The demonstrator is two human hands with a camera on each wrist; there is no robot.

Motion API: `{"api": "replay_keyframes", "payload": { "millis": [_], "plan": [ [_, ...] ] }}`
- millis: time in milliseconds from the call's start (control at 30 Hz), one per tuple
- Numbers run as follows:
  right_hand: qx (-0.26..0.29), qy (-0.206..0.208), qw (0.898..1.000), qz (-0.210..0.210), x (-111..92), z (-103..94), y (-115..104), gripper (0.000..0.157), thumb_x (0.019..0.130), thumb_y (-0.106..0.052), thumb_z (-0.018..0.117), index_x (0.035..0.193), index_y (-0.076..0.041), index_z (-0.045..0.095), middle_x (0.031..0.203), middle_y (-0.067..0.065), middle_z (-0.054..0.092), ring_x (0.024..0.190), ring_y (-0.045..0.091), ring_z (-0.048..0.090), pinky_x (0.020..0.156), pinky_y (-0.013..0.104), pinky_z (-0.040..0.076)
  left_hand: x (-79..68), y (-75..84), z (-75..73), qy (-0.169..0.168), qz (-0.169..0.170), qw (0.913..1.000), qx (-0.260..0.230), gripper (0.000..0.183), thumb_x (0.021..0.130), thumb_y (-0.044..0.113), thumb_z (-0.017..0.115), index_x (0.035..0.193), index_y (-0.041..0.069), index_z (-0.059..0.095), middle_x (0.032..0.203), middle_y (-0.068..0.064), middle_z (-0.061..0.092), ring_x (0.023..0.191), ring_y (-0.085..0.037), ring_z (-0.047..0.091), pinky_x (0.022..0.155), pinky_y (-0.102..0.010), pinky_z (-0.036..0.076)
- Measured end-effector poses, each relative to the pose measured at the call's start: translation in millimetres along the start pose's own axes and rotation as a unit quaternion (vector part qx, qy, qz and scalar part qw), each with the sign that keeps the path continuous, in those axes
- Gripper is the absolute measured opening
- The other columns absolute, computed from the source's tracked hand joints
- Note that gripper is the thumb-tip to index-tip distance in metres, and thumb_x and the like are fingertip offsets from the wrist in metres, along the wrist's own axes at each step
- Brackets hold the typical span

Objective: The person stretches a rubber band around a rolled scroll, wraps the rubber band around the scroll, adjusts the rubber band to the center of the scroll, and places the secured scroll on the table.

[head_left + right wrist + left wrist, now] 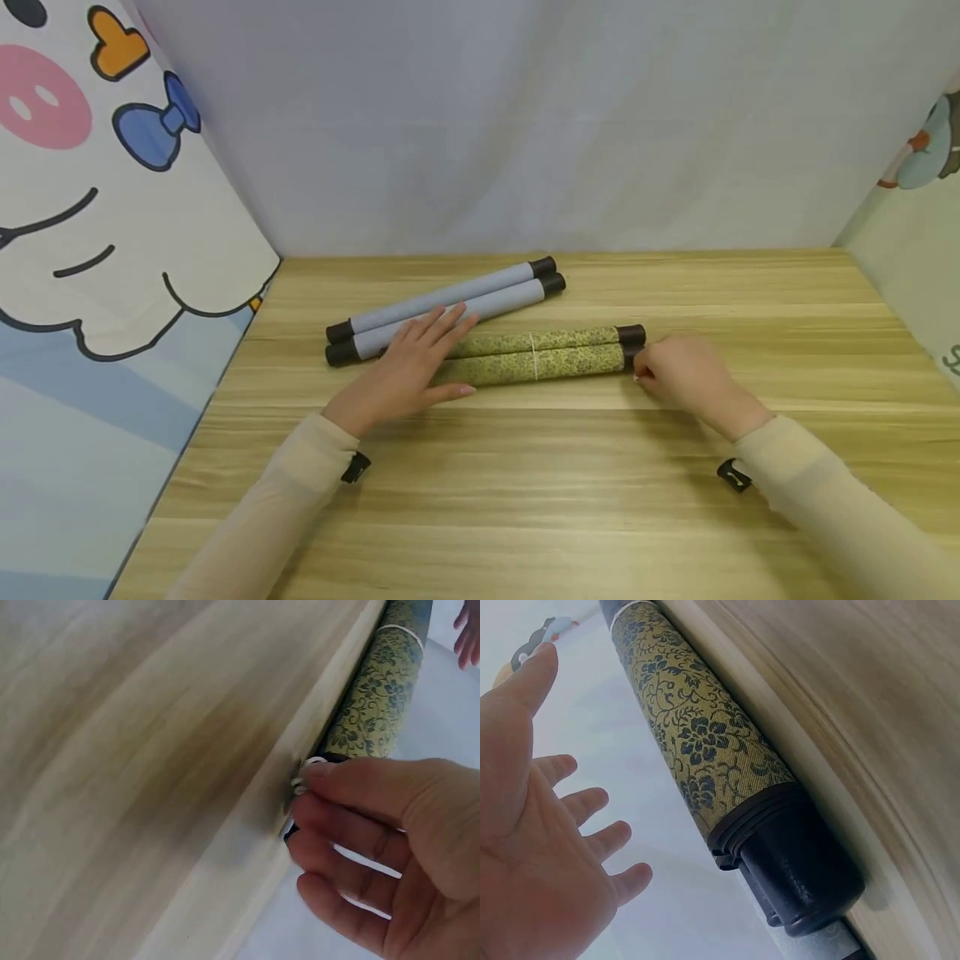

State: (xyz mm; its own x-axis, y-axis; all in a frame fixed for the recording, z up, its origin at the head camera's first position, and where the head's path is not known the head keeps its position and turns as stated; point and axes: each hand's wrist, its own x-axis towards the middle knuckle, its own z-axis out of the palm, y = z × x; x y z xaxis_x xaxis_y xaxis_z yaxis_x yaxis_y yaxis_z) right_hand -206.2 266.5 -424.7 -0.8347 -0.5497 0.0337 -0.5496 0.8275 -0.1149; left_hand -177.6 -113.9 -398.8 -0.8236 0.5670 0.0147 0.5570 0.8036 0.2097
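Two hanging scrolls (577,360) in gold patterned cloth with dark end knobs lie side by side on the table, a thin white band (535,357) around both. My left hand (408,367) is spread over their left part, fingers straight; in the left wrist view the palm (540,847) faces the gold scroll (697,727) and holds nothing. At the right knobs, my right hand (690,375) pinches a small white band (304,776) between thumb and fingertips. In the right wrist view the hand covers much of the knob end.
Behind the gold pair lie two pale blue-grey scrolls (480,302) with black end knobs, slanting up to the right. The wooden table (562,500) meets a pale cloth (525,133) at the back and a cartoon-printed sheet (97,225) at the left.
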Motion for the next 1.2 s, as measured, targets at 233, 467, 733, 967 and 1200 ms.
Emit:
{"api": "replay_keyframes", "payload": {
  "millis": [233, 467, 733, 967, 1200],
  "plan": [
    [0.088, 0.063, 0.994, -0.033, 4.2, -13.6, -19.2, 0.011, 0.088, -0.014, 0.072, 0.097, -0.012, 0.078, 0.092, 0.003, 0.077, 0.077, 0.015, 0.071, 0.068, 0.035, 0.059, 4.2, 6.5, 1.3, 0.022, 0.031, 0.9993, -0.002, 0.081, 0.096, 0.049, 0.057, 0.16, 0.022, 0.015, 0.168, -0.003, 0.017, 0.155, -0.03, 0.017, 0.124, -0.059, 0.017],
    [0.2, 0.12, 0.969, -0.079, 14.7, -20.6, -57.8, 0.01, 0.087, -0.009, 0.073, 0.096, -0.01, 0.078, 0.089, 0.001, 0.078, 0.073, 0.009, 0.069, 0.065, 0.024, 0.058, 16.5, 30.5, -2.2, 0.098, 0.109, 0.9892, 0.001, 0.061, 0.098, 0.039, 0.059, 0.151, 0.014, 0.041, 0.152, -0.004, 0.048, 0.142, -0.024, 0.043, 0.121, -0.048, 0.032],
    [0.268, 0.15, 0.942, -0.136, 21.0, -25.5, -89.4, 0.009, 0.086, -0.005, 0.074, 0.092, -0.011, 0.075, 0.082, 0.0, 0.076, 0.07, 0.006, 0.069, 0.064, 0.02, 0.058, 25.7, 56.8, 0.5, 0.199, 0.201, 0.959, 0.003, 0.022, 0.09, 0.028, 0.073, 0.11, 0.017, 0.074, 0.104, 0.005, 0.075, 0.102, -0.013, 0.067, 0.095, -0.028, 0.053],
    [0.291, 0.146, 0.937, -0.125, 18.7, -27.1, -92.8, 0.006, 0.086, -0.007, 0.075, 0.09, -0.011, 0.075, 0.08, 0.0, 0.075, 0.068, 0.004, 0.068, 0.061, 0.019, 0.057, 27.3, 63.6, 3.0, 0.245, 0.224, 0.9433, 0.01, 0.006, 0.086, 0.019, 0.077, 0.09, 0.017, 0.074, 0.089, 0.007, 0.073, 0.085, -0.011, 0.065, 0.081, -0.025, 0.054],
    [0.277, 0.142, 0.95, -0.016, 20.1, -24.9, -74.9, 0.007, 0.09, -0.01, 0.07, 0.094, -0.009, 0.076, 0.084, 0.003, 0.076, 0.073, 0.011, 0.068, 0.064, 0.02, 0.055, 20.1, 61.1, 5.9, 0.193, 0.249, 0.9488, -0.011, 0.005, 0.087, 0.015, 0.075, 0.09, 0.017, 0.072, 0.092, 0.006, 0.069, 0.088, -0.01, 0.061, 0.082, -0.023, 0.053]
  ]
}}
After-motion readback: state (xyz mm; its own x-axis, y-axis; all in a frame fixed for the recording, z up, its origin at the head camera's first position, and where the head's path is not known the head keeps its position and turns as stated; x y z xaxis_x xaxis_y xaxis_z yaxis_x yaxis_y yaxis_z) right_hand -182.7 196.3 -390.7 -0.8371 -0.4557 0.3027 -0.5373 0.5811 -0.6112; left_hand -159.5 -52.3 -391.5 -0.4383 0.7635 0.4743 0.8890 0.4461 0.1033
